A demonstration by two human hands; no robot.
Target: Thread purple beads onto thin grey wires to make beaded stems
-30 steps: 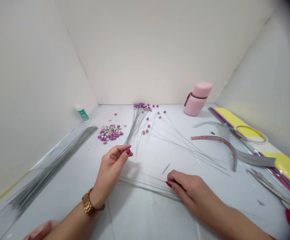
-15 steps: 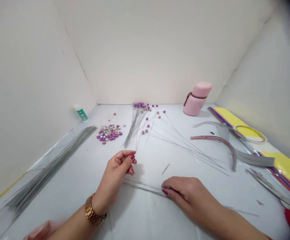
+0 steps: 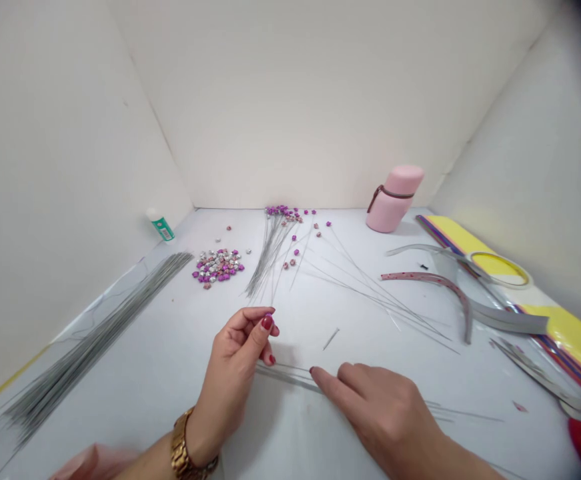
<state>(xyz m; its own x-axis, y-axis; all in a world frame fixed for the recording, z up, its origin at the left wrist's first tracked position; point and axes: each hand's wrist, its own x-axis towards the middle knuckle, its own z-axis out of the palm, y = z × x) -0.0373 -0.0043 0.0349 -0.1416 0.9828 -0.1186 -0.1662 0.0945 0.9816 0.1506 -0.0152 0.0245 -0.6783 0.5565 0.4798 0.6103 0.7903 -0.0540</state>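
My left hand (image 3: 243,357), with a gold watch (image 3: 187,447) on the wrist, pinches a small purple star, mostly covered by the thumb and fingers. My right hand (image 3: 380,407) lies on the table, its index fingertip touching thin grey wires (image 3: 290,379) that run beneath both hands. Its other fingers are curled, and whether they hold anything is hidden. Beyond my left hand is a pile of purple, silver and pinkish stars (image 3: 219,265). Behind it to the right, a bundle of star-tipped wires (image 3: 269,250) lies on the table.
A thick wire bundle (image 3: 105,333) lies at left near a glue bottle (image 3: 161,225). A pink flask (image 3: 395,199) stands at the back right. Paper strips (image 3: 435,280), a tape roll (image 3: 500,268), scissors (image 3: 535,373) and yellow sheets (image 3: 570,327) lie on the right.
My right hand has shifted slightly left, its index finger now extended along the wires. My left hand has moved slightly down, and a bit of purple now shows at its fingertips.
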